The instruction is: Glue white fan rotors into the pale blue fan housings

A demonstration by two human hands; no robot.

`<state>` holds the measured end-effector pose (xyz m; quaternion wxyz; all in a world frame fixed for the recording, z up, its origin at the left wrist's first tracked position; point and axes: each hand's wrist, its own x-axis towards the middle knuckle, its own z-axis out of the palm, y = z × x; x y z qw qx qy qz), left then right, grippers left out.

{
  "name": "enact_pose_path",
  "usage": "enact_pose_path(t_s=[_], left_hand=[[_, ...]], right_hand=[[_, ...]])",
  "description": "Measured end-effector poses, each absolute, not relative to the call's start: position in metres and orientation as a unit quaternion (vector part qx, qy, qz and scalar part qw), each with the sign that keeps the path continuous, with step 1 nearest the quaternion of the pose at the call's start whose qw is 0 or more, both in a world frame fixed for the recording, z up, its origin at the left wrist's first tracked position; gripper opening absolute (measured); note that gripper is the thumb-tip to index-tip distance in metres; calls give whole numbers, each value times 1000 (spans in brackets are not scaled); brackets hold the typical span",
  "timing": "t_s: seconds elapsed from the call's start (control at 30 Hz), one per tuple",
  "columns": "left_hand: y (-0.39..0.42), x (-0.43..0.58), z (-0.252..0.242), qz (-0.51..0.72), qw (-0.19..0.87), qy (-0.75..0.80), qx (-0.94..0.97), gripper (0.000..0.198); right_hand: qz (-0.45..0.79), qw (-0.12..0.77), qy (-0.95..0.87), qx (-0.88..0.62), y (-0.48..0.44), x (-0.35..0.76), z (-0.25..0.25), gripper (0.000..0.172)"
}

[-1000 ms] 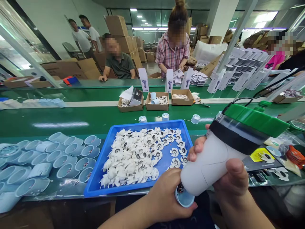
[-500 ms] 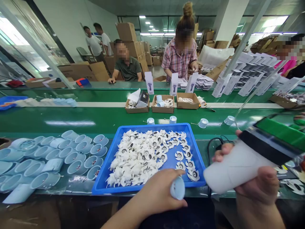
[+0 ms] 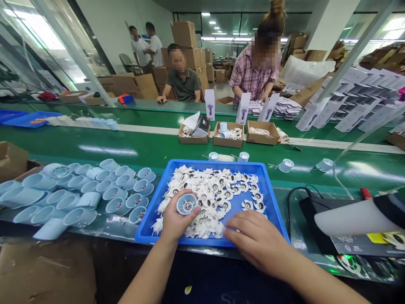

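My left hand [image 3: 173,220] is closed round a small light-blue round housing [image 3: 186,204], its open end facing up, held over the near left part of the blue tray [image 3: 272,198]. The tray holds a heap of white fan blades [image 3: 209,194]. My right hand [image 3: 257,240] lies over the tray's near right edge, fingers curled down onto the blades; whether it grips one is hidden. The white tool with a black and green head [image 3: 360,216] lies on its side to the right, apart from both hands.
Several light-blue housings [image 3: 95,190] are piled left of the tray. Small housings [image 3: 286,165] stand on the green belt [image 3: 126,147] beyond it. Three cardboard boxes [image 3: 228,134] and white cartons [image 3: 329,112] sit further back. People work across the line. A black cable [image 3: 292,198] runs right of the tray.
My right hand has put the white tool down at the right and moved onto the blades. My left hand has lifted the blue housing up over the tray.
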<state>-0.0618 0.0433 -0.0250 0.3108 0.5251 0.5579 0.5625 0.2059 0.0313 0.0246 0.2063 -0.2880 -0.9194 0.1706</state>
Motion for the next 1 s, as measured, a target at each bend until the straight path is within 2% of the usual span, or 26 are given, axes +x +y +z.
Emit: enact_pose_path(t_s=[0.07,0.1,0.3,0.43,0.57,0.73,0.87,0.93,1.0], left_hand=[[43,-62,-24,554,304,564,531,50],[42,-63,-25,553,301,566,533,49],[43,-64,-25,544,295,571,539,48],[43,-62,-22,540,297,571,542,47],[42,-66,-21,563,299,563,527,50],[33,-67,-25,609,332,520,498,54],[14,-54,-18,524,442,449,573,64],[5,-46,-11,457,442,453,625,65],[-1,-38,-3,403,409,476,666,63]], right_hand=[[110,48,-962,-244,55,168,12,17],[95,-1,-967,-236,65,152,5,16],[127,-50,-959,-250,85,115,-22,16],[219,-3,-929,-300,82,125,-20,22],[387,96,-855,-332,77,157,-8,17],[602,226,-694,-323,46,196,6,41],[771,310,-473,-293,19,202,5,52],[844,338,-330,-253,13,202,3,51],[869,349,-267,-227,10,203,1,47]])
